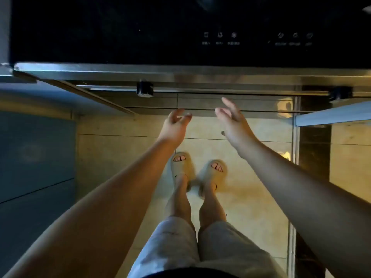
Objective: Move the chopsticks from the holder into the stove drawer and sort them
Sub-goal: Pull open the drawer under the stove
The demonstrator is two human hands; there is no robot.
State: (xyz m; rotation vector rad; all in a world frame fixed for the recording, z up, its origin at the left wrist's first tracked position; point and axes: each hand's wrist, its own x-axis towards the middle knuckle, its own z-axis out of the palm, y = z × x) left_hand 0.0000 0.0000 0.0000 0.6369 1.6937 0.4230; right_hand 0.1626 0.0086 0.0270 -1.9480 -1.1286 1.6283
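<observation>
- The stove drawer [156, 102] shows as a steel front just past both sets of fingertips; whether they touch it cannot be told.
- The left hand [175, 125] holds nothing, its fingers loosely curled.
- The right hand [232, 122], just beside the left, holds nothing, its fingers relaxed and spread.
- Above the hands is the black stove top [120, 37].
- Below the hands are slippers [181, 167] on a tiled floor [251, 197].

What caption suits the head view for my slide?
Both empty, the left hand and the right hand reach toward the stove front below the black cooktop.
</observation>
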